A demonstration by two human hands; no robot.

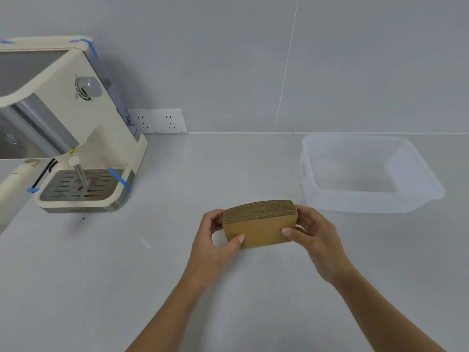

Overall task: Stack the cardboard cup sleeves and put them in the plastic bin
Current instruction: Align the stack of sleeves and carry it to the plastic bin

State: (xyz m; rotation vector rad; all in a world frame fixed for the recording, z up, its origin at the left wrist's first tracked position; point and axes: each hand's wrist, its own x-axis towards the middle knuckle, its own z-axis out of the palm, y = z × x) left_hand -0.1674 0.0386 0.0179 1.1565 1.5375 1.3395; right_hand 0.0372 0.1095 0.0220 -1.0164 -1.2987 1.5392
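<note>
Fingers (237, 240) of our left hand (213, 247) and right hand (314, 237) clamp the stack of cardboard sleeves (260, 224) from both ends, with the plastic bin (365, 201) empty at far right.

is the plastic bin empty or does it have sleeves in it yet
Empty: the plastic bin shows only its clear bottom. The sleeve stack is outside it, held between left hand and right hand.

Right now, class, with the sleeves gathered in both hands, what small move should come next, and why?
Probably carry the stack right and away to the bin. The sleeves already look squared, the left hand and right hand pinch the ends, and the bin appears empty.
</note>
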